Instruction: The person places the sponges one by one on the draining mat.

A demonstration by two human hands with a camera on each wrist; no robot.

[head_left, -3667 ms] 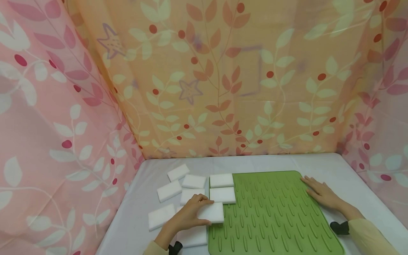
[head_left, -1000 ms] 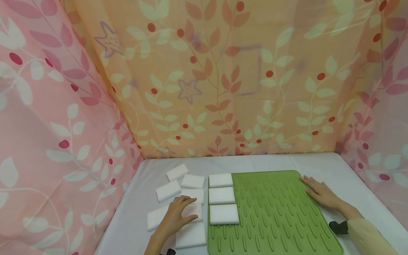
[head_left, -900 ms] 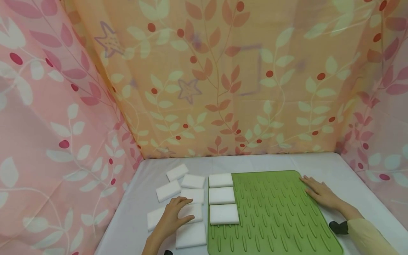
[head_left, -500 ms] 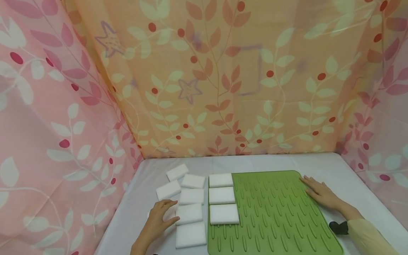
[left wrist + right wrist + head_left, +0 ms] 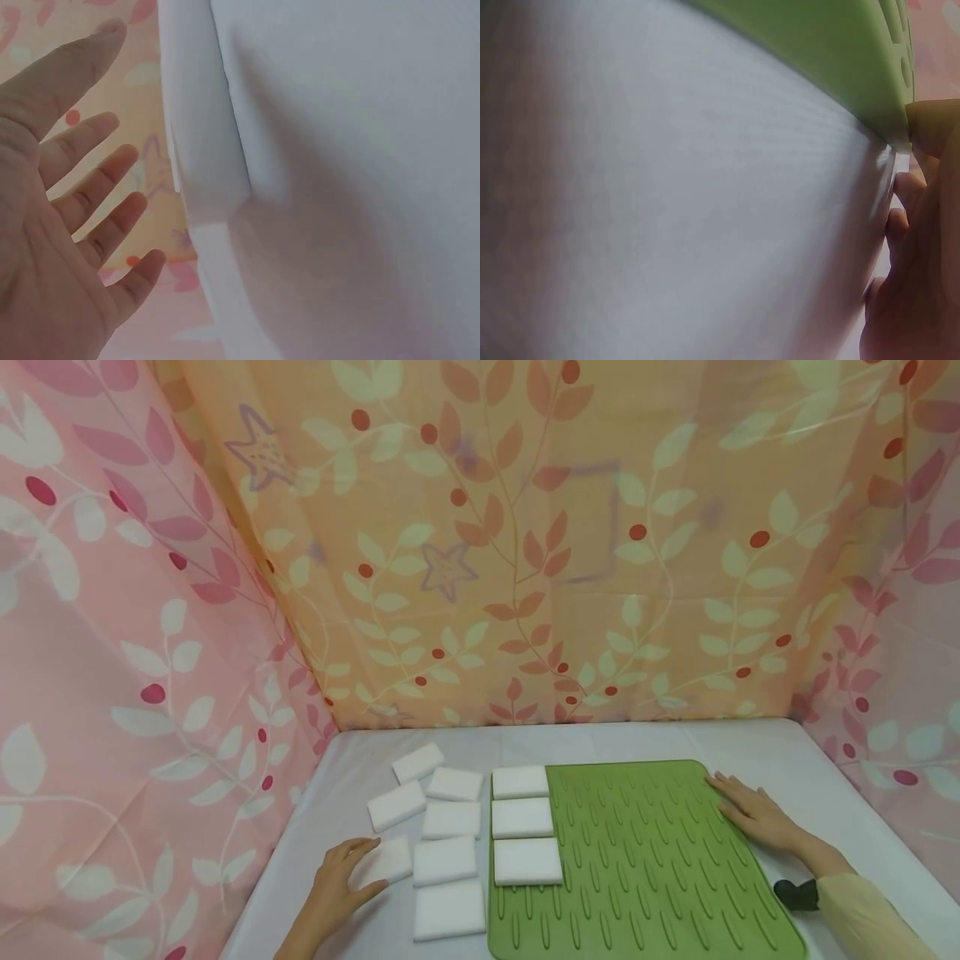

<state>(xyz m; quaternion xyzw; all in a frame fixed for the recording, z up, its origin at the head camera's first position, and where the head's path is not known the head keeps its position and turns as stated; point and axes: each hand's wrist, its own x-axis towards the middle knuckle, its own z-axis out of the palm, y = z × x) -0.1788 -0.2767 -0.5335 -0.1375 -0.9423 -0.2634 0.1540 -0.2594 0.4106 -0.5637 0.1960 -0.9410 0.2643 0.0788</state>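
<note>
The nearer left hand (image 5: 330, 889), thumb and fingers wide apart, has a white foam block (image 5: 397, 858) just rightward, long axis slanting toward the left edge of the green mat (image 5: 652, 868).

No text, label, brand, number or sign can be read — not in any view.

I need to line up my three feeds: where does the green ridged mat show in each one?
Head: the green ridged mat lies low and right of centre, with three white blocks along its left side.
Left wrist: not in this picture.
Right wrist: only part shows, at the upper right, cut off by the top edge.
Shared landmark, head and right wrist: the right hand at the mat's edge.
</note>
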